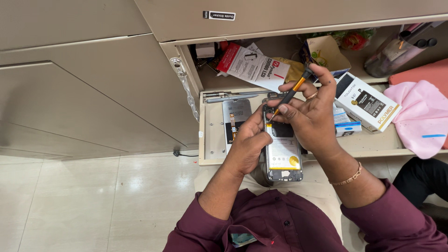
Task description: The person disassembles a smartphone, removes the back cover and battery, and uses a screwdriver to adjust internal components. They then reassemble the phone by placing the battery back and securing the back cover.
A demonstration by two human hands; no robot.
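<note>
An opened phone (283, 156) with its back cover off shows a white and yellow battery. My left hand (248, 137) grips its left edge and holds it upright over my lap. My right hand (311, 114) pinches a thin screwdriver (291, 92) with an orange and black handle. The tip of the tool touches the upper part of the phone near my left thumb. Both wrists come out of maroon sleeves; the right one wears a gold bracelet (349, 177).
A pulled-out drawer shelf (212, 140) holds a grey phone back panel (235, 114), a white and black box (368, 101), tweezers (231, 97) and a pink cloth (422, 116). Packets and a bottle lie in the cupboard behind. Beige cabinet doors and a tiled floor fill the left.
</note>
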